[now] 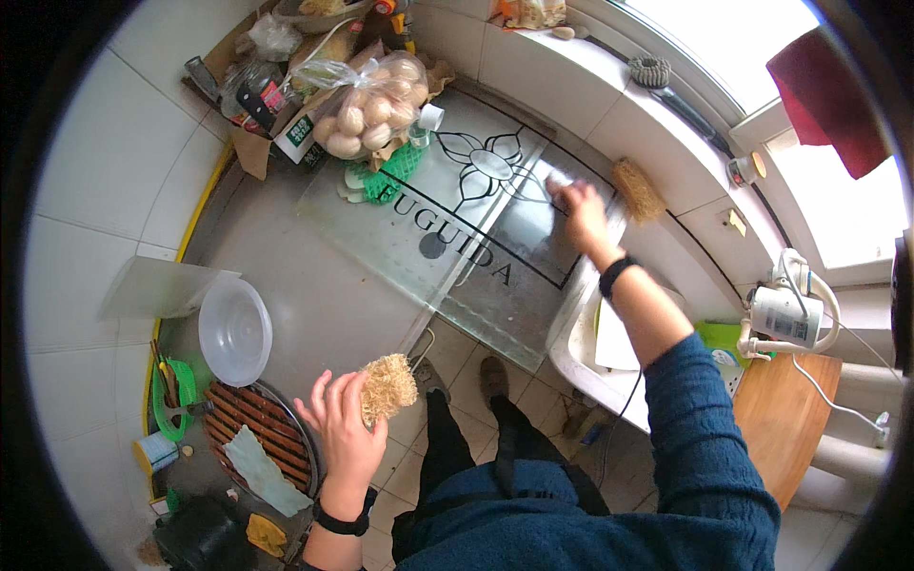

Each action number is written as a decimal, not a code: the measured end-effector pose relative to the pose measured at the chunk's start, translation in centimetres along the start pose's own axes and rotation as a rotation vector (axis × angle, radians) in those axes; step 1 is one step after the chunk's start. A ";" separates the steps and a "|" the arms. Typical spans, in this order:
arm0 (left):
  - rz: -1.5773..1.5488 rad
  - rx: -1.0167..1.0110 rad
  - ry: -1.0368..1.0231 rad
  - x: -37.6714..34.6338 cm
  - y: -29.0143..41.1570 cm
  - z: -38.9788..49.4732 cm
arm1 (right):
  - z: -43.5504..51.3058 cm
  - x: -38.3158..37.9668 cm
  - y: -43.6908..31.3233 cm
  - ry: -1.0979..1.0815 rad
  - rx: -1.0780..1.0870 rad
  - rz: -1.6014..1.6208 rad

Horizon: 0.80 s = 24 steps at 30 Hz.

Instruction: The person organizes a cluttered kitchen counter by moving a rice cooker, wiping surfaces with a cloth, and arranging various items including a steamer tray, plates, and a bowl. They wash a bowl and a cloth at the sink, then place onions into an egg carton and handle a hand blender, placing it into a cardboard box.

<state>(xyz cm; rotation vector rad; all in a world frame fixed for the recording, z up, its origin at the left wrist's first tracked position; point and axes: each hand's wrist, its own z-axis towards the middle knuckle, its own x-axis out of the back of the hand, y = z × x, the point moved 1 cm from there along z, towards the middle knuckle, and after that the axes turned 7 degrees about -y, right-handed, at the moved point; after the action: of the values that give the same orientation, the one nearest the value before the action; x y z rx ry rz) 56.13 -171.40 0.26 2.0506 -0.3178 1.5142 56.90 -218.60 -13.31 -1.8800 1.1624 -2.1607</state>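
My left hand (348,421) grips a piece of dried loofah (390,387) over the counter's front edge. My right hand (587,215) reaches over the right part of a clear glass panel (364,235). Its fingers are blurred, so I cannot tell whether they hold anything or touch the glass. The panel bears a black flower design (491,163), a black border and lettering. It lies on the grey counter (300,275) and juts past the front edge. A second loofah (638,190) leans against the tiled wall, just right of my right hand.
At the back stand a bag of eggs (377,107) and a cardboard box (251,153). A translucent plastic bowl (235,332) and a round slatted rack (260,435) are at left. The sink (571,339) adjoins the panel's right side. A handled brush (675,103) lies on the sill.
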 end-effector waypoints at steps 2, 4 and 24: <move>0.001 -0.005 -0.003 -0.1 0.6 0.0 | -6.1 -2.4 -3.0 0.003 0.179 -0.164; -0.006 -0.017 0.001 -0.3 1.1 0.2 | -12.5 -3.9 -6.5 -0.049 0.303 -0.150; 0.011 -0.115 -0.011 -0.7 4.3 0.7 | -16.6 -2.2 -4.9 -0.059 0.168 -0.108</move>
<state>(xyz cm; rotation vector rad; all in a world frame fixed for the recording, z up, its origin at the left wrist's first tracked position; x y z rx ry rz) 54.31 -175.40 0.74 1.9707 -0.4116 1.4574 45.08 -205.76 -12.09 -1.9603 0.8580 -2.1624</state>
